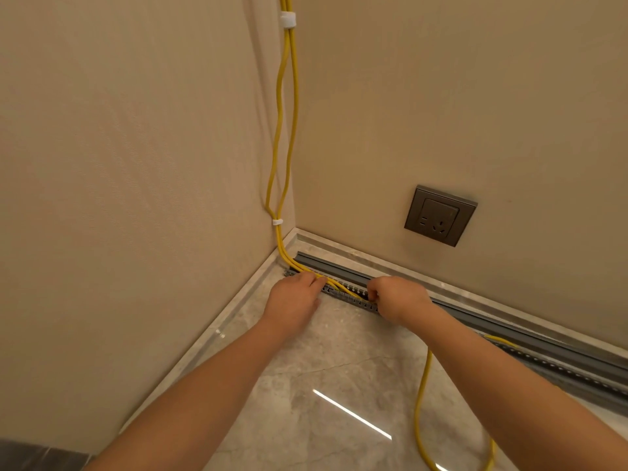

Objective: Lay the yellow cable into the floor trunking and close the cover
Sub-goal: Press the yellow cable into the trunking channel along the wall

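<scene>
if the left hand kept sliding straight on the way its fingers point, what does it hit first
Most likely the yellow cable lying in the slotted trunking, which the left hand already touches at its fingertips; beyond that, probably the grey cover, though depth is unclear.

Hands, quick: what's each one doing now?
Left hand: fingers curled, pressing the thin yellow cable into the grey slotted floor trunking.
Right hand: closed, pinching that cable.

The left hand covers the yellow cable where it enters the trunking, so any grip there cannot be told. Past the right hand the channel is hidden under the forearm. The cable's loose loop (and the trunking's far run) leaves the frame's edge.
</scene>
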The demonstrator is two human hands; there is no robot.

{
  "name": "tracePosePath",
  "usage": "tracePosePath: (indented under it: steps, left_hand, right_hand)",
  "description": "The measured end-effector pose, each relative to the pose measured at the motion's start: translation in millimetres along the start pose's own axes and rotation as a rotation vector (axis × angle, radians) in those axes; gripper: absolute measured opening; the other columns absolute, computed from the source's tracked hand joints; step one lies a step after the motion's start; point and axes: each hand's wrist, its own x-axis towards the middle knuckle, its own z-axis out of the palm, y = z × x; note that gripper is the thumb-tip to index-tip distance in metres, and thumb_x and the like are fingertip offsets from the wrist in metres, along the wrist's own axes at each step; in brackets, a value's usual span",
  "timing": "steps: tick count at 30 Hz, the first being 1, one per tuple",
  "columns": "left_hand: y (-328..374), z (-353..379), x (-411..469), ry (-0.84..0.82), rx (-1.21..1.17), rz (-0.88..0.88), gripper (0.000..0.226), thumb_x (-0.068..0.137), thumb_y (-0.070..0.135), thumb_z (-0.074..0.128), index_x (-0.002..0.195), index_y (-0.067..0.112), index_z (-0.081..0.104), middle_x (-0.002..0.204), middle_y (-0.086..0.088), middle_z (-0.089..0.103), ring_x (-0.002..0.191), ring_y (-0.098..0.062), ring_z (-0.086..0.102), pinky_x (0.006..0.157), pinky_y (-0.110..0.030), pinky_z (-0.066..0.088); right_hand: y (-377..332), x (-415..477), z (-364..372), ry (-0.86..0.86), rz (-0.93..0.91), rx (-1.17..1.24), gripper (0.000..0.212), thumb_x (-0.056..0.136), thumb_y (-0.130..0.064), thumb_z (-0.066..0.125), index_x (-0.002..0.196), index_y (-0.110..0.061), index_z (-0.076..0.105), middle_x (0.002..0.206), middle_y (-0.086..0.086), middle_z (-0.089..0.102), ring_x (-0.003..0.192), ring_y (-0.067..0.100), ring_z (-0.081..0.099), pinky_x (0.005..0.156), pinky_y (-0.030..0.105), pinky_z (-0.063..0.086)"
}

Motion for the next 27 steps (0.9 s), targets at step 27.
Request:
tracePosePath:
  steps: [27]
  left_hand:
    - [-8.5, 3.2, -15.1, -0.137, 0.031, 0.106, 0.057, 0.099, 0.019, 0.041, 0.153, 0.021, 0.022, 0.159, -0.009, 0.018, 0.144, -0.024, 0.025, 0.099, -0.038, 0.047]
  right_hand:
    - [-10.9, -3.4, 1.4, 0.024, 0.064, -0.056, 0.022, 0.089, -0.011, 0.051, 0.105, -0.024, 0.06, 0.097, 0.002, 0.061, 0.079, 0.021, 0.052, 0.061, 0.032, 0.042]
